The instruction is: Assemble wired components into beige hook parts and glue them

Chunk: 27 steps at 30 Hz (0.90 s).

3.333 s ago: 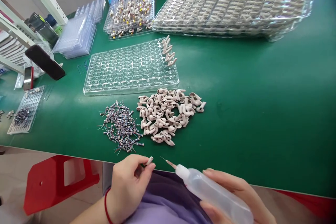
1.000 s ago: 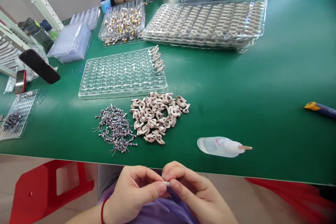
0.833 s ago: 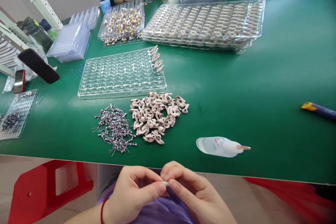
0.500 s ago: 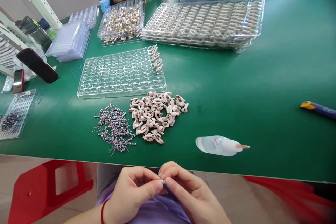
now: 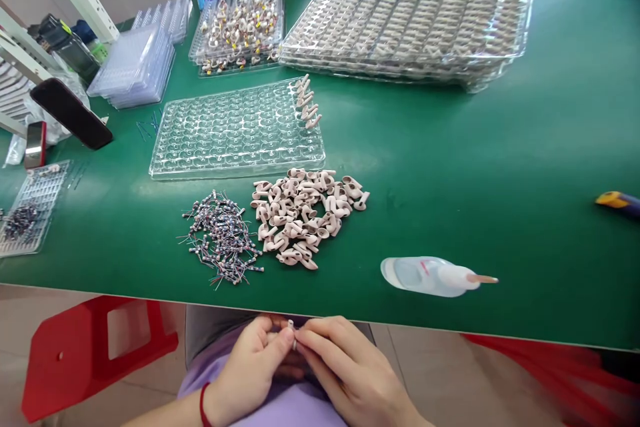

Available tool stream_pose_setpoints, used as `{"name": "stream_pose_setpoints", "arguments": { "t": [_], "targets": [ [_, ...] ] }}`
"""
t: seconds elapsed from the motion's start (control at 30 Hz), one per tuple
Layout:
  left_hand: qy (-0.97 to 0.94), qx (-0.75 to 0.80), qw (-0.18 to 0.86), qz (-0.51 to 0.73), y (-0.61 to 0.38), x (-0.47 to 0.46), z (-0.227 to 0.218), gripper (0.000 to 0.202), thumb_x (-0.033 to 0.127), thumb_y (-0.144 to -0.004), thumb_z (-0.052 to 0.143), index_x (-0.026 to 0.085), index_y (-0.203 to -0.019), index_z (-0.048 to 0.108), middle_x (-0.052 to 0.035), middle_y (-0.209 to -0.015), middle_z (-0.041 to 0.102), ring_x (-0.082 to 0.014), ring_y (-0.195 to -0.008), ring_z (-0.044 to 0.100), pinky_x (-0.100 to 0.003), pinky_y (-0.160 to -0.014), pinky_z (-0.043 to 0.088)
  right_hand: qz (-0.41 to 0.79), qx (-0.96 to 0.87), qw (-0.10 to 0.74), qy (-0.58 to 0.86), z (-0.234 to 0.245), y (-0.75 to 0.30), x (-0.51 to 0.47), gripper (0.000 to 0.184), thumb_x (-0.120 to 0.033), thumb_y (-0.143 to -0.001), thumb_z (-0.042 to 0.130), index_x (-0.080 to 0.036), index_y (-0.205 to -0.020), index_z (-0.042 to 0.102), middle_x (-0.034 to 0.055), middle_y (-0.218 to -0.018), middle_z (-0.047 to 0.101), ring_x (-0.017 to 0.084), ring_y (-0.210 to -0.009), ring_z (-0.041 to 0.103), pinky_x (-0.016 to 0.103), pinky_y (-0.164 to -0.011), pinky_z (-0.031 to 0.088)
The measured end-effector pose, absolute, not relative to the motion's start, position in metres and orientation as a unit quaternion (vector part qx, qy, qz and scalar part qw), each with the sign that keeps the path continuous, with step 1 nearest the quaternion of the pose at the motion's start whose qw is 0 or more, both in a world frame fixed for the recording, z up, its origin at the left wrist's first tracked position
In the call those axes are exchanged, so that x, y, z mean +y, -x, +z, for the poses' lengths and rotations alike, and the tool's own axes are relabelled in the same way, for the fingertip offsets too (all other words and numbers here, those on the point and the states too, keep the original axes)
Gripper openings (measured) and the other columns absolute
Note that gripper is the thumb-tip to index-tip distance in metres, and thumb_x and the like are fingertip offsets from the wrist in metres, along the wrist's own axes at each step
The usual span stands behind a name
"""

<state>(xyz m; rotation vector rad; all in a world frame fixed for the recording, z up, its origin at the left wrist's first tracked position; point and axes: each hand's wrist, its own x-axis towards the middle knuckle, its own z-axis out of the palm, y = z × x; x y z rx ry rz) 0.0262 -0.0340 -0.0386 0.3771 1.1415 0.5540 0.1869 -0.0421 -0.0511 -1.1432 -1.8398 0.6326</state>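
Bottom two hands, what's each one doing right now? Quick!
Left hand: closed, pinching a small white piece.
Right hand: at the same piece; open or closed cannot be told.

Left hand (image 5: pixel 256 355) pinching, right hand (image 5: pixel 353 363) close beside, fingers (image 5: pixel 325 341) together

One head camera looks down (and forward).

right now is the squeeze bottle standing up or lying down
Lying down: the squeeze bottle is on its side on the green table, its nozzle pointing right rather than up.
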Motion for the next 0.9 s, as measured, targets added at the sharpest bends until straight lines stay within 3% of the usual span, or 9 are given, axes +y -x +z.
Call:
{"name": "stream_pose_setpoints", "arguments": {
  "t": [0.2,0.53,0.9],
  "targets": [
    [-0.188,0.534,0.784,0.254,-0.028,-0.032,-0.041,0.056,0.056,-0.068,0.080,0.012,-0.097,0.063,-0.0082,-0.088,0.074,-0.0156,-0.074,0.071,-0.023,-0.066,0.051,0.165,-0.753,0.434,0.466,-0.057,-0.184,-0.044,0.020,-0.009,-0.094,0.050,-0.016,-0.095,0.068,0.0079,-0.082,0.071,0.016,-0.069,0.065,0.028,-0.065,0.057],
    [-0.134,0.562,0.756,0.309,-0.035,-0.033,-0.045,0.053,0.052,-0.057,0.088,0.013,-0.082,0.062,-0.0008,-0.074,0.069,-0.0107,-0.063,0.065,-0.024,-0.065,0.054,0.167,-0.736,0.466,0.461,-0.074,-0.182,-0.049,0.021,-0.006,-0.090,0.054,-0.014,-0.103,0.070,0.0103,-0.088,0.071,0.018,-0.078,0.067,0.031,-0.072,0.059],
    [-0.132,0.568,0.746,0.322,-0.038,-0.035,-0.045,0.052,0.051,-0.058,0.088,0.013,-0.082,0.063,-0.0048,-0.076,0.072,-0.0140,-0.065,0.067,-0.024,-0.062,0.054,0.168,-0.724,0.486,0.460,-0.078,-0.182,-0.051,0.029,-0.005,-0.089,0.056,-0.017,-0.112,0.068,0.0100,-0.090,0.072,0.019,-0.079,0.069,0.033,-0.072,0.061]
  ]
}}
